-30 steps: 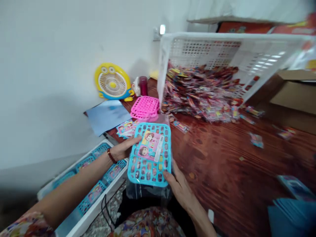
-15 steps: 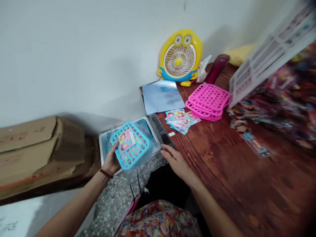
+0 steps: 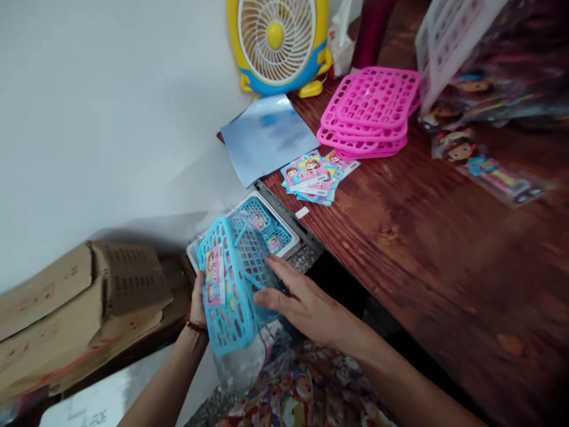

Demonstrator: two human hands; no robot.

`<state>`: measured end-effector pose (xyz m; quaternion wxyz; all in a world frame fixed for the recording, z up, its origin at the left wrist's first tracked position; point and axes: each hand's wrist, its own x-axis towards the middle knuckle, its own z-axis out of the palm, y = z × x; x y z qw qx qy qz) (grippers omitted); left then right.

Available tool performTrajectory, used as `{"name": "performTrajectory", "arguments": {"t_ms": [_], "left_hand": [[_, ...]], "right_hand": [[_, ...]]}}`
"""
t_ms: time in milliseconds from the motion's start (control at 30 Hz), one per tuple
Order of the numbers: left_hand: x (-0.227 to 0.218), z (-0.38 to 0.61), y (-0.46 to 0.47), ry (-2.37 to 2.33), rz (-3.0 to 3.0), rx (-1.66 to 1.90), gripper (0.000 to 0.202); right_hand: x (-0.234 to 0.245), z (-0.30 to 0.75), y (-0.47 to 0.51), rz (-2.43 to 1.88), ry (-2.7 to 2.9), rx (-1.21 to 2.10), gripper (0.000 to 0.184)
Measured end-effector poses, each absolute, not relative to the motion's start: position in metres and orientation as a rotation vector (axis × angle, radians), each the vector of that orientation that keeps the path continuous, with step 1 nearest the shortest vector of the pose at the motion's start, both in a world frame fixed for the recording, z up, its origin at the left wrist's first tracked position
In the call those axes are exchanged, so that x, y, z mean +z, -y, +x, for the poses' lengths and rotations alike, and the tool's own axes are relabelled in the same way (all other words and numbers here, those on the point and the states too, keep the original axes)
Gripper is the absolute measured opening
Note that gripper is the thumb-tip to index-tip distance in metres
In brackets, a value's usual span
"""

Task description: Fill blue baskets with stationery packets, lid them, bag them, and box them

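Note:
A light-blue plastic basket [image 3: 229,279] in a clear plastic bag is tilted on its side, its perforated lid turned toward the left. A pink card with cartoon figures shows on the lid. My left hand [image 3: 199,302] grips the basket's left edge, its fingers mostly hidden behind it. Against the basket's right side my right hand [image 3: 302,296] is cupped, thumb apart from the fingers. Just behind it, a white-rimmed box [image 3: 291,240] holds more blue baskets with cards.
On the wooden table [image 3: 400,249] lie picture cards [image 3: 309,178], pink perforated lids [image 3: 371,107], a silvery sheet [image 3: 271,136] and a packaged cartoon item [image 3: 484,166]. A yellow fan [image 3: 275,35] stands by the wall. A white crate [image 3: 453,53] is at right, cardboard boxes [image 3: 89,302] at left.
The basket has turned from its lid facing me to its side showing. My right hand has moved from beside the table edge onto the basket. The view has shifted closer to the table.

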<state>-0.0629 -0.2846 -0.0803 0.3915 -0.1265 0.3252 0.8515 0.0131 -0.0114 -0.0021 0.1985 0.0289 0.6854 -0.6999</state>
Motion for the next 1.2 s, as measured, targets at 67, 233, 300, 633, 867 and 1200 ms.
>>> {"name": "performTrajectory", "arguments": {"t_ms": [67,233,300,633,867,1200], "left_hand": [[-0.078,-0.062,0.277,-0.85,-0.329,2.142,0.065],[-0.073,-0.055,0.267,-0.871,-0.328,2.086,0.07],[-0.07,-0.052,0.265,-0.877,-0.325,2.081,0.072],[-0.058,-0.051,0.257,-1.024,-0.356,2.101,0.061],[-0.044,-0.053,0.25,-1.246,-0.355,2.107,0.047],[-0.041,-0.061,0.239,-1.443,-0.24,2.216,0.039]], "right_hand": [[0.005,0.021,0.007,0.068,-1.888,-1.915,0.1],[0.013,0.031,0.005,0.116,-1.825,-1.89,0.117],[0.013,0.035,0.006,0.145,-1.817,-1.893,0.118],[0.01,0.05,0.012,0.056,-1.931,-1.927,0.094],[0.005,0.056,0.019,0.038,-2.019,-1.986,0.089],[0.0,0.06,0.036,0.143,-2.098,-2.038,0.101]]}}
